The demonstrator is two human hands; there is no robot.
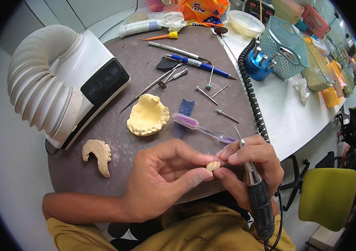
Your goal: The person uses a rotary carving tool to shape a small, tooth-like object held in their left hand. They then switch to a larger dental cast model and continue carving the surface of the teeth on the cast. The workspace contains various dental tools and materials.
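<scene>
Pinching tooth-shaped piece (213, 166) at tip of left hand (155, 180), apparently for steadiness; cradling handpiece (259, 196) in right hand (265, 161) just beside, with bur (237, 132) pointing away, seemingly for safety.

a small cream tooth-shaped piece (213, 166) sits left of a slanted black-and-silver handpiece (260, 201).
</scene>
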